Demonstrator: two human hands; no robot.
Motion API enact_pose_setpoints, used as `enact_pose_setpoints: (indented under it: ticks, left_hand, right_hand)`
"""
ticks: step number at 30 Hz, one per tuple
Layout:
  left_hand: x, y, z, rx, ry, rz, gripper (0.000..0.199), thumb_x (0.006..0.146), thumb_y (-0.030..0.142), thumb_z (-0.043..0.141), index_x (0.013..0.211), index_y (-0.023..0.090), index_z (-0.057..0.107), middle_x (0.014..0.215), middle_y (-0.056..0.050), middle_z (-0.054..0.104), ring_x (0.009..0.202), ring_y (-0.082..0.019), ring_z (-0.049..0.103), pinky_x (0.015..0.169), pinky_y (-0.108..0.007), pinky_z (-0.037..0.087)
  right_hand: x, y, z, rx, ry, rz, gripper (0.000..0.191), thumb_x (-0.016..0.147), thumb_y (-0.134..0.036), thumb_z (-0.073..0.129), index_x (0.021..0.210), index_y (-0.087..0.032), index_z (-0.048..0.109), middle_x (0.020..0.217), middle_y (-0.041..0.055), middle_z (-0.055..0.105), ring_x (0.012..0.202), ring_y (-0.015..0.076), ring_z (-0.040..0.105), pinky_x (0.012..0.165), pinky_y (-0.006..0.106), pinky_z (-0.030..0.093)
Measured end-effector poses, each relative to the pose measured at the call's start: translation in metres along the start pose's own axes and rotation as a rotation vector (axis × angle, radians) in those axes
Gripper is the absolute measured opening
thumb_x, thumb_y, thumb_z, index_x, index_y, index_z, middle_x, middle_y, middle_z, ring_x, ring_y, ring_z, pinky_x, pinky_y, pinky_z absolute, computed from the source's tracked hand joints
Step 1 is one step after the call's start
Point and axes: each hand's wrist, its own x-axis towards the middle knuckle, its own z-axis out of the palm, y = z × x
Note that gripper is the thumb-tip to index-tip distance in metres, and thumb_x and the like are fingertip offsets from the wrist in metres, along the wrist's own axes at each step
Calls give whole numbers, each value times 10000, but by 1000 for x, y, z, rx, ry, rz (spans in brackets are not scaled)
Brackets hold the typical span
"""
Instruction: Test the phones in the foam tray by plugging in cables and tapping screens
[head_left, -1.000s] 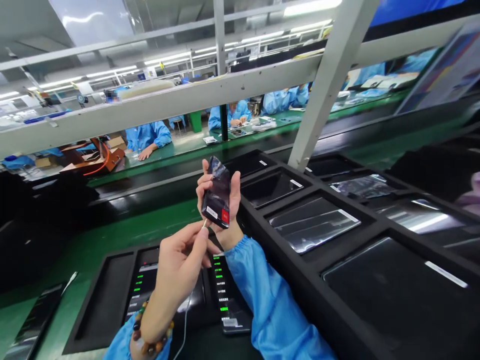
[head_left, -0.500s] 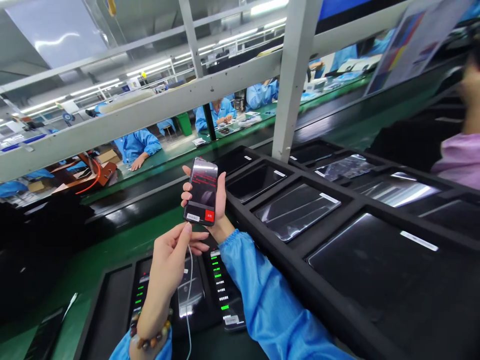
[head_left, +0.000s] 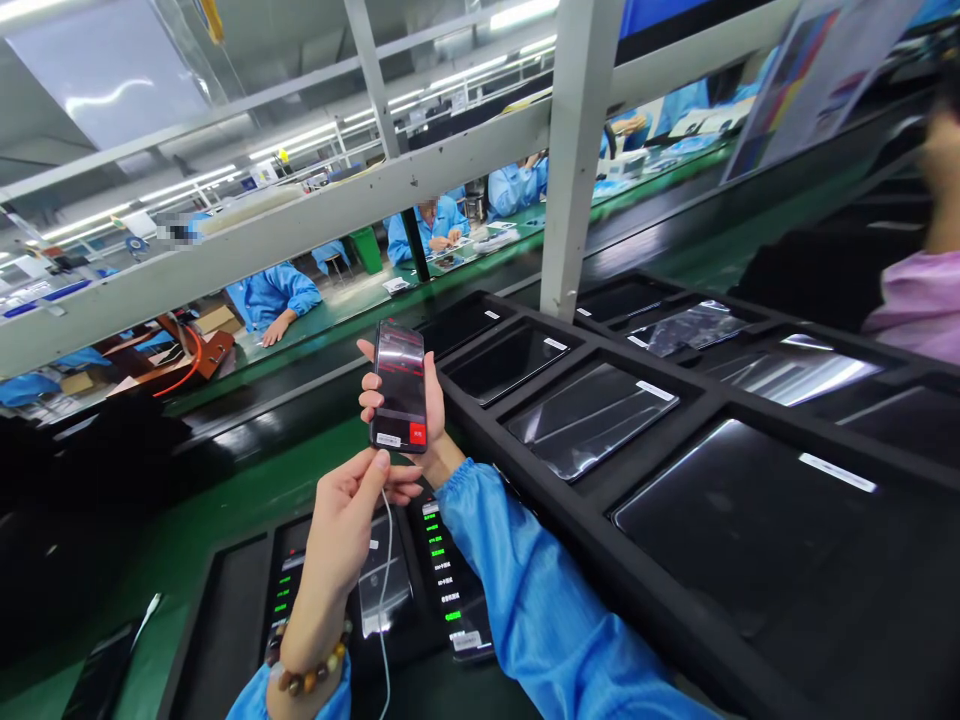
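My right hand [head_left: 435, 405] is wrapped around a smartphone [head_left: 401, 390], held upright with its lit screen facing me. Red text lines and a red button show on the screen, and a white label sits at its lower edge. Just below the phone, my left hand [head_left: 349, 515] pinches the end of a white charging cable [head_left: 388, 590] at the phone's bottom edge. Fingers hide the plug, so I cannot tell whether it is fully seated. Beneath my hands, a black tray [head_left: 214, 605] holds several phones, among them one with a green and white list [head_left: 450, 580].
To the right, a large black foam tray [head_left: 585, 500] holds several dark phones in compartments. Another phone [head_left: 101, 665] with a white cable lies at lower left. A white post [head_left: 574, 150] rises behind the tray. A pink sleeve [head_left: 919, 310] is at far right; blue-clad workers sit across.
The phone and both hands stay together, with the phone slightly more upright. My left hand has shifted a little to the right. The view has moved slightly.
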Motion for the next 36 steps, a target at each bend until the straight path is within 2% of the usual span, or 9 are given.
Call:
enact_pose_setpoints:
  ticks: [4, 8, 11, 16, 23, 28, 36]
  left_hand:
    - [-1, -2, -3, 187, 1, 18, 735, 810, 854, 868, 846, 120, 864, 804, -151, 818, 668, -200, 725, 701, -261, 614]
    - [-4, 1, -4, 274, 22, 4, 695, 837, 818, 844, 824, 124, 863, 674, -124, 765, 625, -199, 705, 664, -255, 562]
    - [-5, 4, -1, 259, 18, 10, 678, 816, 808, 858, 789, 131, 846, 647, -112, 747, 590, -198, 684, 636, -264, 554]
    - [-5, 6, 3, 253, 14, 19, 752, 795, 886, 834, 773, 134, 835, 623, -109, 731, 568, -197, 668, 629, -274, 557]
    - [-5, 2, 1, 225, -6, 19, 774, 793, 910, 831, 780, 136, 830, 628, -108, 736, 570, -191, 658, 630, -269, 549]
    - [-4, 1, 1, 182, -34, 12, 760, 803, 892, 841, 773, 132, 823, 609, -104, 727, 548, -181, 638, 610, -261, 522]
    - [-4, 5, 2, 143, -26, 6, 713, 785, 844, 892, 757, 135, 824, 590, -92, 714, 536, -160, 615, 602, -243, 502]
  right_hand:
    - [0, -2, 0, -27, 13, 47, 1047, 1080, -840, -57, 1614, -163, 538, 821, 31, 621, 667, 177, 501, 588, 292, 613]
    - [-1, -3, 3, -42, 17, 51, 1029, 1090, -816, -66, 1593, -168, 555, 814, 35, 643, 657, 180, 512, 577, 291, 607]
    - [-1, -2, 2, -23, 50, 52, 971, 1109, -796, -35, 1633, -196, 520, 826, 35, 655, 669, 184, 516, 577, 288, 601]
    - [-1, -1, -2, -15, 99, 66, 872, 1136, -783, 51, 1684, -246, 464, 849, 17, 670, 650, 167, 523, 585, 283, 606]
    - [-2, -3, 4, -24, 39, 101, 1013, 1102, -798, -73, 1634, -172, 518, 817, 25, 660, 642, 167, 559, 575, 289, 625]
    - [-1, -1, 1, -13, 38, 117, 994, 1110, -794, -53, 1619, -176, 537, 809, 16, 612, 661, 160, 515, 592, 274, 619]
    - [1, 1, -4, 5, 52, 129, 952, 1122, -789, -14, 1652, -196, 509, 830, 19, 615, 681, 165, 533, 609, 278, 618]
